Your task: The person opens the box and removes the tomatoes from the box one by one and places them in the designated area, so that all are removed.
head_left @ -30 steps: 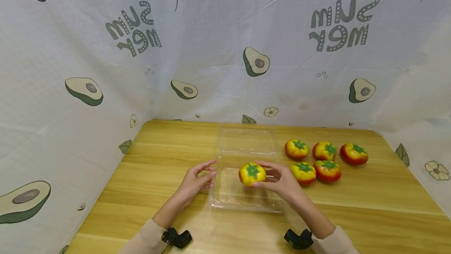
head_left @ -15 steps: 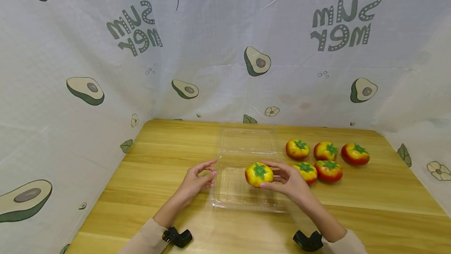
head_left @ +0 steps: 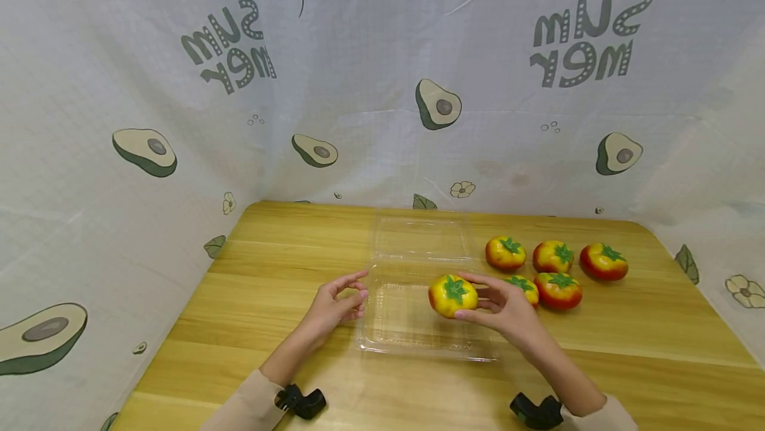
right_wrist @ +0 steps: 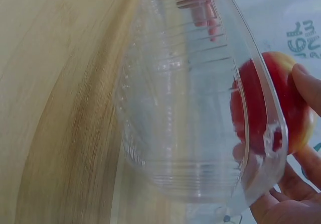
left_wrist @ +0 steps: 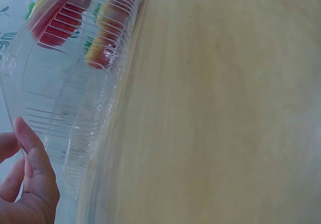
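My right hand holds a yellow-and-red persimmon with a green leafy top, above the right part of an open clear plastic clamshell box. In the right wrist view the persimmon shows red, partly behind the box's clear wall, with the thumb on one side and fingers beneath. At the box's left edge, my left hand pinches the rim between thumb and finger, as the left wrist view shows. The box's lid lies folded back behind it.
Several similar persimmons stand to the right: a back row with a middle one and a front pair with a right one. The wooden table reaches back to a hanging cloth with avocado prints.
My right hand has moved to the right with the persimmon, from over the box's middle to its right side, now covering more of the near persimmon. The left hand stays in place.
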`<move>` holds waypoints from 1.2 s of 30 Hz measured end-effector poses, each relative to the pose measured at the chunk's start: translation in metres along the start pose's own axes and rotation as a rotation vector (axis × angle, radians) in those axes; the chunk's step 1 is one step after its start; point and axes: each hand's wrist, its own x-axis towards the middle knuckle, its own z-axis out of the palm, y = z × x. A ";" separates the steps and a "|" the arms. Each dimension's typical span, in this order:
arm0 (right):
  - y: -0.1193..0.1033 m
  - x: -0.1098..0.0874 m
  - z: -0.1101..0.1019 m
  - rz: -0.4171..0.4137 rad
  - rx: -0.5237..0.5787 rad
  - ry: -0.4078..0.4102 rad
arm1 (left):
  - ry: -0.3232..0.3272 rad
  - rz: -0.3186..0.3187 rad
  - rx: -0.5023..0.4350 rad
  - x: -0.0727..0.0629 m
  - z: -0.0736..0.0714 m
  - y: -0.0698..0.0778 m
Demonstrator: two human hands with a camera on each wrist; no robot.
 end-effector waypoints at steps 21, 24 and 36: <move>-0.004 -0.007 -0.018 0.024 -0.013 0.057 | 0.003 -0.002 0.002 0.001 -0.001 -0.001; -0.005 -0.009 -0.021 0.034 0.002 0.057 | 0.002 -0.002 0.005 0.000 -0.001 -0.001; -0.005 -0.011 -0.038 0.052 -0.069 0.130 | -0.003 -0.001 0.014 0.000 -0.001 0.000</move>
